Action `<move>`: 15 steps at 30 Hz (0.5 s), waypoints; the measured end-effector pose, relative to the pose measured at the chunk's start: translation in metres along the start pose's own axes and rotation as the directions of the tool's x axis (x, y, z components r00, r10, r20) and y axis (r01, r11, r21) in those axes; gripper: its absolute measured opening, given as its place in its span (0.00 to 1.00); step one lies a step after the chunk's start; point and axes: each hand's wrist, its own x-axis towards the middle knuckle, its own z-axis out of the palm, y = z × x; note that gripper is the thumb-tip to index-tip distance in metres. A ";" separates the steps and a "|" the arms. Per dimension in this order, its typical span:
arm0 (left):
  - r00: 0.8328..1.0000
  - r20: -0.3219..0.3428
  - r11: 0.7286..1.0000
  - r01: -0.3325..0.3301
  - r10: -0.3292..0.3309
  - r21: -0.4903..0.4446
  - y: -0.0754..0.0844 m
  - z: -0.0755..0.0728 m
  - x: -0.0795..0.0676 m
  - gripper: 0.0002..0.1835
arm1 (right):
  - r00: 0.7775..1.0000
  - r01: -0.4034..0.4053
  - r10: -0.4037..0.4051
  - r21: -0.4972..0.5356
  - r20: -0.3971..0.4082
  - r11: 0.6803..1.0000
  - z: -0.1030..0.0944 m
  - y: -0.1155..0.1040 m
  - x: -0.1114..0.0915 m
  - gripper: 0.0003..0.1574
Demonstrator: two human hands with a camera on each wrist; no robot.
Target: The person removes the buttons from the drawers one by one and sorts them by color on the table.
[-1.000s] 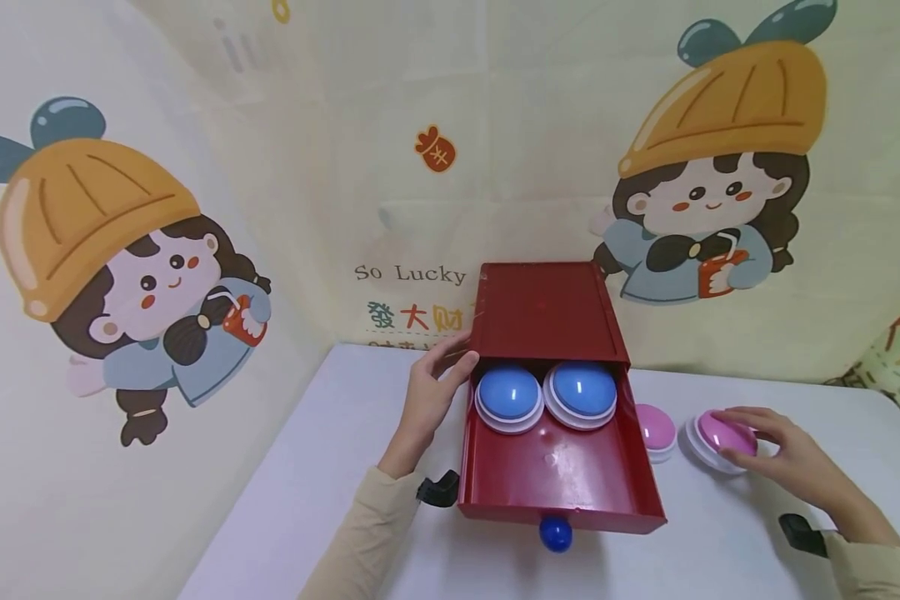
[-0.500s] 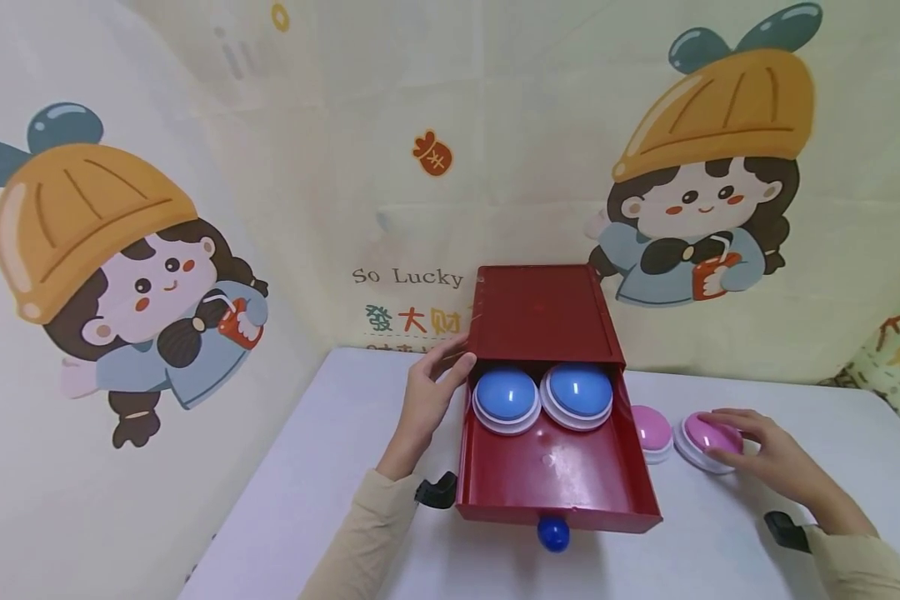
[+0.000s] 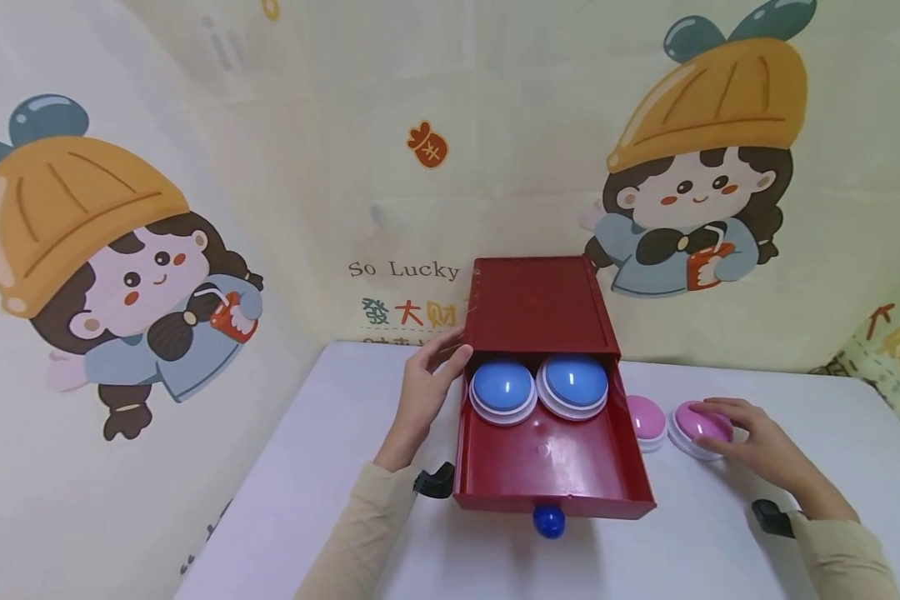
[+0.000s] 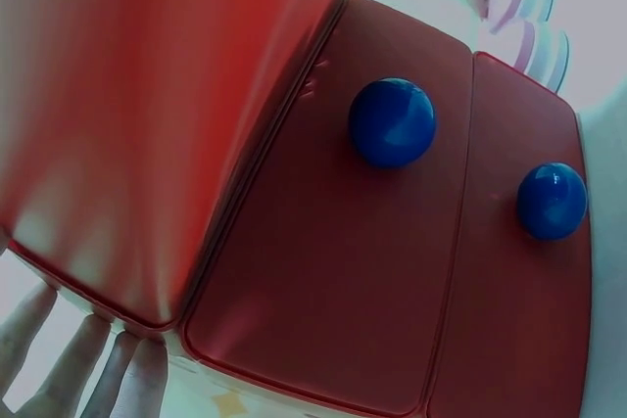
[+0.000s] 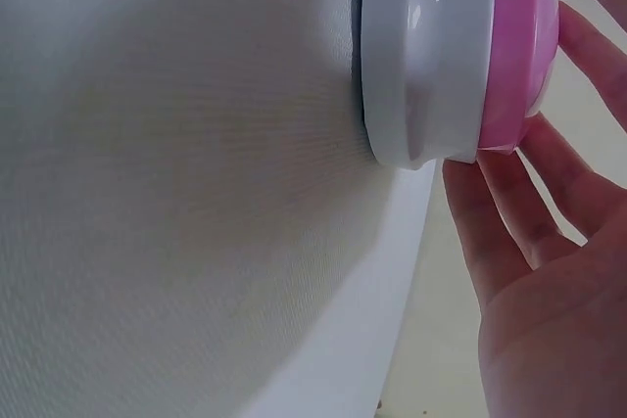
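Observation:
My left hand (image 3: 423,392) rests against the left side of the red drawer cabinet (image 3: 540,304), thumb at its front edge. Its fingertips touch the red edge in the left wrist view. The top drawer (image 3: 555,467) is pulled out and holds two push buttons side by side at its back, a left blue button (image 3: 502,385) and a right blue button (image 3: 573,382), both on white bases. Right of the cabinet, my right hand (image 3: 761,442) grips a pink button (image 5: 514,56) by its sides, thumb and fingers around it. Another pink button (image 3: 647,417) stands between it and the drawer, partly hidden.
A blue knob (image 3: 549,522) sticks out from the open drawer's front. Below it are two shut drawer fronts, with an upper knob (image 4: 392,122) and a lower knob (image 4: 553,201). The white table (image 3: 750,550) meets a printed cloth backdrop (image 3: 390,200) behind.
My right hand and the pink button have shifted left, closer to the other pink button. The left hand stays on the cabinet. The whole view has shifted slightly.

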 end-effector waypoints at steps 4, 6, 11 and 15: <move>1.000 0.005 1.000 0.008 -0.008 0.003 -0.001 0.001 0.000 0.23 | 0.999 -0.039 0.039 -0.013 0.021 0.999 0.001 0.000 -0.001 0.30; 1.000 0.004 1.000 0.005 -0.005 0.006 -0.002 0.001 0.000 0.23 | 0.997 -0.065 0.066 -0.020 0.050 0.998 0.001 -0.002 0.000 0.31; 1.000 0.005 1.000 -0.013 0.013 0.006 -0.004 0.000 0.001 0.23 | 0.995 -0.067 0.067 -0.011 0.071 0.998 -0.001 -0.009 0.002 0.32; 1.000 0.009 1.000 -0.018 0.018 0.003 -0.005 0.000 0.003 0.23 | 0.998 -0.047 0.046 0.013 0.039 0.999 -0.006 -0.013 0.005 0.30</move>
